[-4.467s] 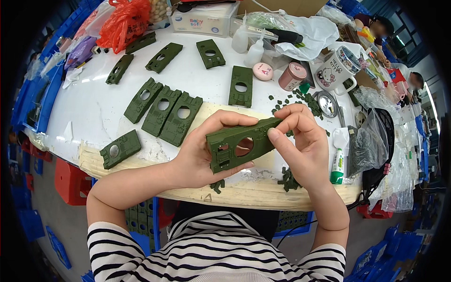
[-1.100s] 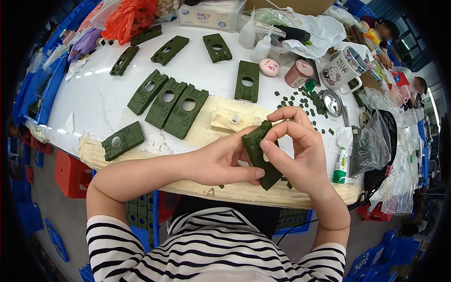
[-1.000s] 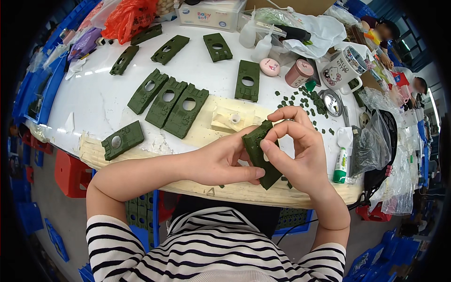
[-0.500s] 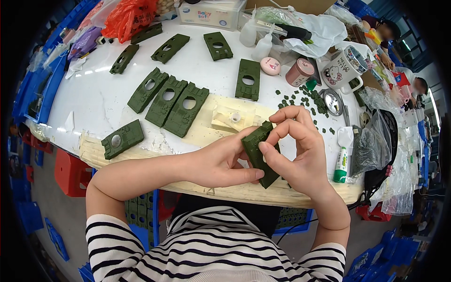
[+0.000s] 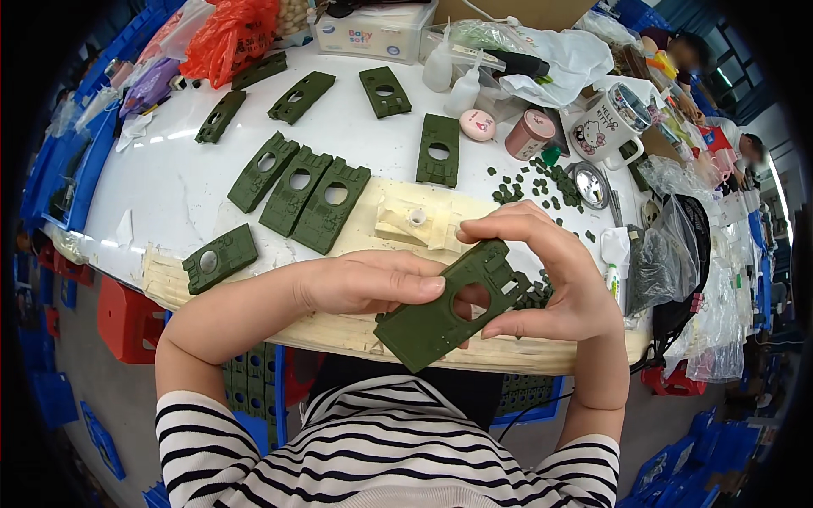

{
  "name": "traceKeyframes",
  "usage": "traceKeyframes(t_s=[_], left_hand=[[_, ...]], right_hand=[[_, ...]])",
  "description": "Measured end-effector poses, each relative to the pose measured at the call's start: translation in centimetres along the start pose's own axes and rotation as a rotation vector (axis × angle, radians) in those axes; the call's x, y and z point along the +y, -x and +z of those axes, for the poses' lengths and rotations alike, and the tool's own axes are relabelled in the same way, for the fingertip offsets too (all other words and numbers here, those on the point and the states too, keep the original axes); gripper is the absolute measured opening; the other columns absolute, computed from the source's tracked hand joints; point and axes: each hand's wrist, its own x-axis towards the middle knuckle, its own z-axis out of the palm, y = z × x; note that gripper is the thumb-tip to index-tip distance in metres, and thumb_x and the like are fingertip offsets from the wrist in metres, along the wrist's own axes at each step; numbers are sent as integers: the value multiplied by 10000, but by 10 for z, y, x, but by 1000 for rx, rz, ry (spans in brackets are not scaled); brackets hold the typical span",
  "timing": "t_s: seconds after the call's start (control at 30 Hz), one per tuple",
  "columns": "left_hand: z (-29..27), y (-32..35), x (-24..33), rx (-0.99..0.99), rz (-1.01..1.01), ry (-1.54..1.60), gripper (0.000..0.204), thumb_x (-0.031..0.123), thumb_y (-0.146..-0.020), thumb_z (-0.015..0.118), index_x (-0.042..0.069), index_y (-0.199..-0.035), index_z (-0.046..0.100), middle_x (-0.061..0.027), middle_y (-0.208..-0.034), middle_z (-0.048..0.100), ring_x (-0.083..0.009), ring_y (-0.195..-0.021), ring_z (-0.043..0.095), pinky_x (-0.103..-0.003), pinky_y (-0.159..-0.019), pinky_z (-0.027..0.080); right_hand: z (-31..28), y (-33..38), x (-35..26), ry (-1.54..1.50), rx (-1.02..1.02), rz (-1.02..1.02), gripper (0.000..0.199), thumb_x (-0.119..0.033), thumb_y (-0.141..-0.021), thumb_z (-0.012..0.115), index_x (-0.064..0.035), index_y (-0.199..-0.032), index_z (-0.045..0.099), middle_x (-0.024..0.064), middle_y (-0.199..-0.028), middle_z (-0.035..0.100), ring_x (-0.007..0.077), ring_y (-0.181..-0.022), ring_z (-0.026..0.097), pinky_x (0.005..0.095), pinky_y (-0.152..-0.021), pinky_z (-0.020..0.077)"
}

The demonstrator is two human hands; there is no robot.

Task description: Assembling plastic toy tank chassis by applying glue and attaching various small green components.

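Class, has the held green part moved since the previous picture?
Yes: against the cream block, the green part has shifted down and slightly left in view, and turned.

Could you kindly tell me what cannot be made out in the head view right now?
In the head view:
Held green part: its underside is turned away from the camera.
Left hand: most fingers are hidden behind that part.
Tube: its lower end is covered by the right hand and wrist.
Cardboard box: its top is cut off by the upper edge.

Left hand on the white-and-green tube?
No, the left hand holds a green part, while the tube lies beyond the right hand.
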Motion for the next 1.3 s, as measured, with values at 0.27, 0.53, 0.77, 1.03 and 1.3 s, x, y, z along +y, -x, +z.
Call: traceKeyframes(t_s=[0.27,0.53,0.77,1.03,1.3], left_hand=[[3,-13,2,330,368,-228,643,155,-890,633,50,-1417,279,-123,-1165,548,-166,-985,580,-336,-850,519],[6,-11,0,452,519,-150,759,186,-814,734,66,-1400,267,-134,-1294,450,-290,-1169,532,-457,-951,512],[4,-11,4,542,534,-251,684,137,-824,695,20,-1384,319,-147,-1325,445,-262,-1159,536,-425,-936,523],[1,-10,2,521,533,-269,673,79,-824,668,-3,-1392,315,-157,-1353,441,-232,-1129,548,-419,-923,527],[3,-11,2,543,545,-166,671,147,-858,621,12,-1420,279,-156,-1345,449,-254,-1132,557,-418,-907,533]], right_hand=[[8,4,4,165,347,-42,639,-285,-530,916,-15,-1013,595,93,-946,607,231,-854,582,323,-756,469],[1,5,-4,196,316,120,640,-313,-565,893,-21,-1032,567,80,-954,583,215,-842,560,305,-728,467],[-15,23,11,455,-376,497,225,-135,-671,770,-27,-733,583,101,-721,620,298,-725,607,380,-654,471],[-9,28,23,469,-441,488,175,-88,-666,739,-27,-677,575,93,-637,597,276,-650,601,378,-616,454],[-2,20,14,382,-473,516,96,-45,-694,686,-21,-681,595,130,-671,608,319,-650,600,386,-616,481]])
